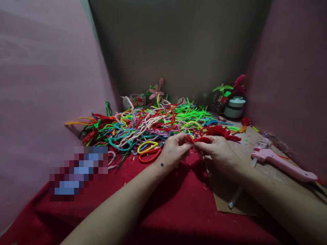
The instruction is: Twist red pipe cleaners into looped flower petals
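Left hand (175,149) and right hand (217,151) together above the red cloth (163,204), fingertips almost touching at the middle. Between them, 1 red pipe cleaner (201,139), pinched by thumb and forefinger of both hands; other fingers curled loosely under. Long axis of the red pipe cleaner roughly horizontal, left to right, with a small bend near the left fingertips; right end pointing toward the red petal pieces (221,131) just behind the right hand. Exact shape of the part inside the fingers hidden.

Behind the hands, big pile of pipe cleaners (150,124) in many colours, spread wide over the cloth. Near the left hand, scissors with yellow and orange handles (149,151), lying flat. On the right, cardboard sheet (230,194) under the right forearm, and on it a pink glue gun (281,163), lying well apart from the hands. At the back, pink flower (156,91) and white jar (235,107).
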Demonstrator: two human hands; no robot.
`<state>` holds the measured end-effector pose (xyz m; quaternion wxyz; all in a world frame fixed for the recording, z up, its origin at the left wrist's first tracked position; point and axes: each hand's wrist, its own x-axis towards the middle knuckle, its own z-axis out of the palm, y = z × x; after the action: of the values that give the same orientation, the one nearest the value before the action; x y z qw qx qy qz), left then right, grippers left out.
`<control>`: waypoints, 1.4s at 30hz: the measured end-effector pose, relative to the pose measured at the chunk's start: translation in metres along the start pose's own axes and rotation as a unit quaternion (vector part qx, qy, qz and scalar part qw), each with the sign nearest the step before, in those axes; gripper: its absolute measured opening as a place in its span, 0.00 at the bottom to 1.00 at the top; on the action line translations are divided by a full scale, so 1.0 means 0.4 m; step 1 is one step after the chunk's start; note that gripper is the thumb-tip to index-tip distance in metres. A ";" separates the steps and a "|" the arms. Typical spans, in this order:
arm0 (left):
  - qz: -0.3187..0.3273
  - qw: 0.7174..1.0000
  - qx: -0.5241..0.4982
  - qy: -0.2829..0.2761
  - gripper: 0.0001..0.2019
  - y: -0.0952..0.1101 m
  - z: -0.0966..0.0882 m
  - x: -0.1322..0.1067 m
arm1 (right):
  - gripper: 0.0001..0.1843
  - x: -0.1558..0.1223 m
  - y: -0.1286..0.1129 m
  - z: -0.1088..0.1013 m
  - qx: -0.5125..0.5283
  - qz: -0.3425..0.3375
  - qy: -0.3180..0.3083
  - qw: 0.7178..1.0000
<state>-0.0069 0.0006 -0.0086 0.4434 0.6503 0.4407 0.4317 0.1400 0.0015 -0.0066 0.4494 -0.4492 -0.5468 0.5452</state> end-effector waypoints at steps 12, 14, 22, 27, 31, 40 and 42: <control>0.206 0.944 0.258 0.001 0.09 0.002 -0.024 -0.004 | 0.08 0.024 0.029 -0.011 0.128 0.034 -0.061 0.989; 0.081 0.992 0.093 -0.014 0.08 0.012 -0.028 0.002 | 0.06 0.014 0.014 -0.007 0.070 -0.008 -0.046 0.996; -0.157 0.968 -0.164 -0.109 0.10 0.016 -0.040 0.009 | 0.05 -0.002 0.002 -0.007 -0.153 -0.187 -0.002 0.970; -0.119 0.984 -0.111 -0.070 0.07 0.025 -0.023 0.004 | 0.06 -0.008 0.005 -0.008 -0.238 -0.261 0.035 0.935; 0.105 0.962 0.253 -0.006 0.06 0.018 -0.013 -0.008 | 0.04 -0.015 0.004 0.002 -0.216 -0.218 0.062 0.950; 0.376 0.724 0.578 0.014 0.13 0.005 -0.013 -0.022 | 0.08 0.030 0.020 -0.011 0.233 0.158 -0.083 0.956; 0.325 0.799 0.502 0.068 0.10 0.000 -0.024 -0.004 | 0.10 0.031 0.017 -0.015 0.235 0.109 -0.091 0.962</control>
<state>-0.0163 0.0008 -0.0068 -0.1420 0.8555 0.3879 0.3122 0.1434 0.0149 -0.0133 0.4288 -0.3367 -0.3897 0.7422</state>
